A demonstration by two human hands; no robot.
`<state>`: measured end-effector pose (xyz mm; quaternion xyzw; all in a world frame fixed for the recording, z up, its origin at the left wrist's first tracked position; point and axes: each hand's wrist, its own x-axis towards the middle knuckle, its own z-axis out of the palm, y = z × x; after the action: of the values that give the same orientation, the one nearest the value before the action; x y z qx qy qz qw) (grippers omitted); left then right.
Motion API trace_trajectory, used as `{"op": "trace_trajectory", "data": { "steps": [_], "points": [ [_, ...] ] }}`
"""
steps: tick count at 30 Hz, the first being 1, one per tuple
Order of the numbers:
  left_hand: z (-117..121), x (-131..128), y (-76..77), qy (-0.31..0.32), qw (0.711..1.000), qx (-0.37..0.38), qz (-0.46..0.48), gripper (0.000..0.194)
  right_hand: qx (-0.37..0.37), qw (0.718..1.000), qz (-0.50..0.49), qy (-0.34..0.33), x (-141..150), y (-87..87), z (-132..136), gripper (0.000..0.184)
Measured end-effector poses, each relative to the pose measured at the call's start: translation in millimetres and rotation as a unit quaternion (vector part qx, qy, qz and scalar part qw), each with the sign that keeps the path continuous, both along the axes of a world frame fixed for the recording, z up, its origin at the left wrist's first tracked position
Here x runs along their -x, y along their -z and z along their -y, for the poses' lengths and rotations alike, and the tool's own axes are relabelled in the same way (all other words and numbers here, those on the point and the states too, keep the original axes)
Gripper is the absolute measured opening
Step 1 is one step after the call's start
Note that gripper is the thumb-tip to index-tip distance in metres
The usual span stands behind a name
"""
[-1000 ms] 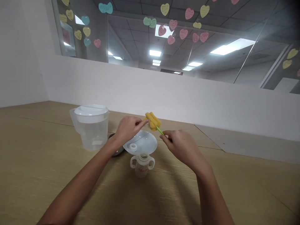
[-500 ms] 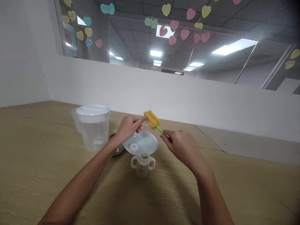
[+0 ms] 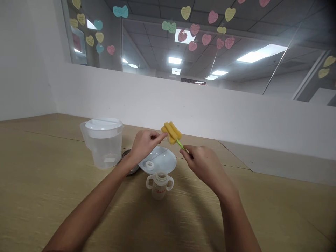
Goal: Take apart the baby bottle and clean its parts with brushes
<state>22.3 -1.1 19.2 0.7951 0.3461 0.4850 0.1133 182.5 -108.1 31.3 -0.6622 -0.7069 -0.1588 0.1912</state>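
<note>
My right hand point(image 3: 206, 161) is closed round the thin green handle of a sponge brush point(image 3: 172, 131), whose yellow foam head points up and to the left. My left hand point(image 3: 145, 144) pinches a small clear piece point(image 3: 166, 139) against that foam; fingers cover most of it, so its kind does not show. Below the hands lies a pale, shallow bowl point(image 3: 168, 163) with a white bottle ring point(image 3: 149, 165) in it. In front of the bowl a two-handled baby bottle point(image 3: 159, 187) stands upright, its top uncovered.
A clear lidded pitcher point(image 3: 104, 145) stands on the wooden table point(image 3: 52, 182) at left. Between pitcher and bowl sits a dark metal dish point(image 3: 133, 170), partly behind my left forearm. A white wall point(image 3: 157, 94) with a window above closes off the back.
My left thumb and the clear piece have shifted slightly right along the foam. The brush head has tipped a little to the right. Bottle, bowl and pitcher stay put.
</note>
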Motion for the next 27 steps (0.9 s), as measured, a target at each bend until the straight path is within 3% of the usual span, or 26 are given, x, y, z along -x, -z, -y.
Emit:
{"op": "trace_trajectory", "data": {
  "steps": [10,17,21,27],
  "points": [
    [-4.2,0.1,4.7,0.004,0.996,-0.085,0.011,0.027,0.01,0.999,-0.033,-0.009,-0.6,-1.3,0.5,0.033],
    [-9.8,0.4,10.3,-0.005,0.986,-0.165,-0.034,0.015,0.005,0.999,-0.038,-0.021,0.0,-0.7,1.7,0.032],
    [-7.7,-1.0,8.5,0.002,0.99,-0.139,-0.012,0.018,0.0,1.0,-0.029,-0.006,-2.1,-2.7,2.6,0.032],
    [-3.1,-1.6,1.9,-0.012,0.997,-0.056,0.057,0.028,0.001,0.997,0.022,0.078,-3.5,-4.2,-0.3,0.029]
  ]
}}
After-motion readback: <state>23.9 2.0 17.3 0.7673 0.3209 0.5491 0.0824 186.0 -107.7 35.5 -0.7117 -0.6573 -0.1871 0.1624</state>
